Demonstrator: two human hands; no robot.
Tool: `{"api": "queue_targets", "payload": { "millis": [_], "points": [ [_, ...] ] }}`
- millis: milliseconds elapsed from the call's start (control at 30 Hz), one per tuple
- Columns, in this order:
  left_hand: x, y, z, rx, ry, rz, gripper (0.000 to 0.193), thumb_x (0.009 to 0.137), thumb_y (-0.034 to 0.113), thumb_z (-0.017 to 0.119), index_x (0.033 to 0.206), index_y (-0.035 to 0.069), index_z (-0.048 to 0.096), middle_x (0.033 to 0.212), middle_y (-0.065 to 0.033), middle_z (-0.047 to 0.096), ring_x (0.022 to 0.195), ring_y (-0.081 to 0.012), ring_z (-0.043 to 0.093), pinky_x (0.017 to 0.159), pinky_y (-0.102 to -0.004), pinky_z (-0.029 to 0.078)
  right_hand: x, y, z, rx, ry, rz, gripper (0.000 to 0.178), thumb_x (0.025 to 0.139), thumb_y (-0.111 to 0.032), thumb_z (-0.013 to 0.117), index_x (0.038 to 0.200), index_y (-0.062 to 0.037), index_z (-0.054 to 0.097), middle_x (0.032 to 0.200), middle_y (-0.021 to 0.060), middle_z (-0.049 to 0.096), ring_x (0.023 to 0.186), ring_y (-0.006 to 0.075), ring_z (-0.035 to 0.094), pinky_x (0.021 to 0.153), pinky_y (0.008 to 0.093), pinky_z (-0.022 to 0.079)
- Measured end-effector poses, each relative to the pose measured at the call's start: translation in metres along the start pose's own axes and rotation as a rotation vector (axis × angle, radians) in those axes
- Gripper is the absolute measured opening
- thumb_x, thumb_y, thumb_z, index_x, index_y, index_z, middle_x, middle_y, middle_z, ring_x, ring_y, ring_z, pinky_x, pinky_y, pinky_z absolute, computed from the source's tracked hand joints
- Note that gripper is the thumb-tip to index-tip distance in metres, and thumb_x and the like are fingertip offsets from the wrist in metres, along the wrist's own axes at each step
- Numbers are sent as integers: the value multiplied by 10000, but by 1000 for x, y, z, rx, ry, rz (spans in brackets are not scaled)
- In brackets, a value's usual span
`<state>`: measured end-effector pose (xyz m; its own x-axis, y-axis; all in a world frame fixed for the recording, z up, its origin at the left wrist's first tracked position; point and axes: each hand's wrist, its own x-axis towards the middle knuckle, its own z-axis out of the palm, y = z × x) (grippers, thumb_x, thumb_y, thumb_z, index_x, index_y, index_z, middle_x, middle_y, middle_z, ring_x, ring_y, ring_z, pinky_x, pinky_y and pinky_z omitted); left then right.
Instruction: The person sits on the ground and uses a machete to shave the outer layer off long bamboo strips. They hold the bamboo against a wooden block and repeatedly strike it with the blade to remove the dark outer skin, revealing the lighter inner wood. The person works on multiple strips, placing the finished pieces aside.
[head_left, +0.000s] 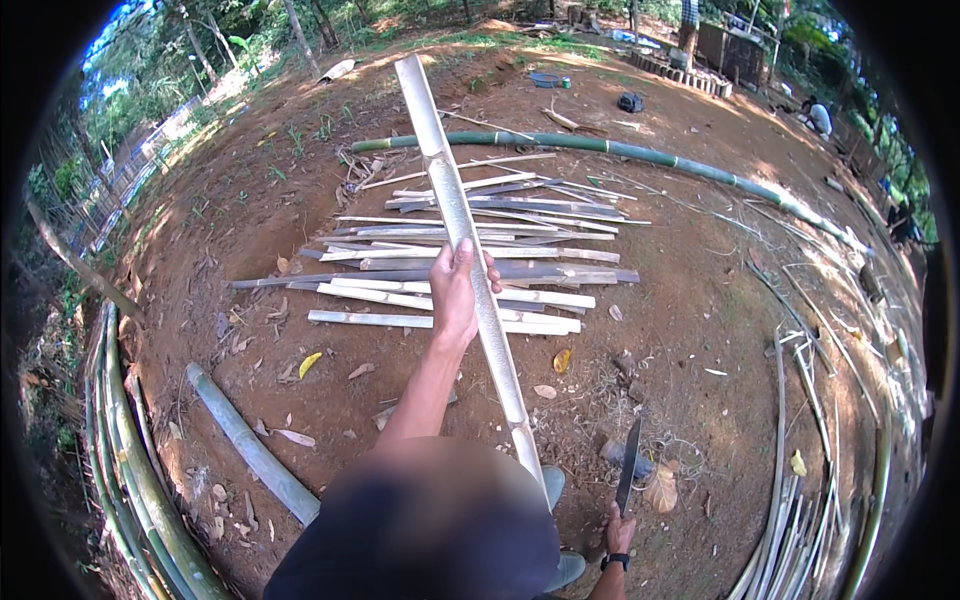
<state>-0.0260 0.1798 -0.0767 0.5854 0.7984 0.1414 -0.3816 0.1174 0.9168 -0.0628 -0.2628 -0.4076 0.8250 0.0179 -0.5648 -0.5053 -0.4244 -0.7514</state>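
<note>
My left hand is wrapped round a long split length of bamboo, thumb lying over it. The piece slants from far up down toward my boots, its pale hollow inside facing up. Low on the right, my right hand, with a dark watch at the wrist, grips a machete by its handle. The dark blade points away from me, apart from the bamboo. Beyond and beneath my left hand, several split bamboo pieces lie crosswise in a loose pile on the reddish soil.
A long green bamboo pole lies beyond the pile. At the lower left rest a thick bamboo section and several green poles. Thin strips gather at the lower right. Farther off are a dark backpack and another person.
</note>
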Motion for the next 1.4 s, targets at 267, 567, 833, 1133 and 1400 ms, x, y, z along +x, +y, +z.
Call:
{"api": "queue_targets", "payload": {
  "millis": [267, 567, 833, 1133, 1400],
  "points": [
    [11, 12, 32, 122, -68, 96, 251, 994, 275, 449, 956, 29, 483, 749, -62, 549, 590, -113, 544, 502, -255, 475, -3, 4, -28, -543, 351, -246, 285, 828, -221, 627, 951, 36, 633, 770, 235, 615, 756, 422, 607, 696, 463, 478],
    [2, 8, 69, -165, -176, 73, 268, 989, 297, 456, 946, 35, 485, 751, -64, 539, 594, -120, 532, 503, -260, 461, -61, -160, 35, -218, -91, -879, 377, 842, -273, 661, 1077, 20, 619, 1080, 209, 620, 979, 307, 607, 839, 411, 463],
    [29, -21, 43, -229, 27, -30, 250, 1003, 252, 418, 941, 30, 515, 756, -69, 552, 602, -132, 540, 515, -279, 468, -71, -143, 19, -80, -566, -329, 332, 935, -293, 565, 853, 13, 666, 681, 56, 647, 623, 130, 607, 612, 296, 484],
    [48, -39, 1, -228, 139, -71, 275, 1009, 267, 397, 1076, 24, 509, 821, -58, 533, 676, -123, 508, 606, -277, 454, -57, -109, -4, 129, -661, -16, 258, 927, -238, 590, 884, 14, 626, 609, 17, 555, 450, 90, 478, 425, 241, 387],
    [73, -21, -22, -157, 137, 120, 235, 1009, 262, 401, 958, 48, 481, 793, -71, 531, 634, -135, 512, 550, -285, 464, -25, -41, -8, -152, -259, -159, 251, 915, -214, 576, 777, -16, 641, 559, -11, 499, 462, 79, 428, 437, 261, 343]
  ]
}}
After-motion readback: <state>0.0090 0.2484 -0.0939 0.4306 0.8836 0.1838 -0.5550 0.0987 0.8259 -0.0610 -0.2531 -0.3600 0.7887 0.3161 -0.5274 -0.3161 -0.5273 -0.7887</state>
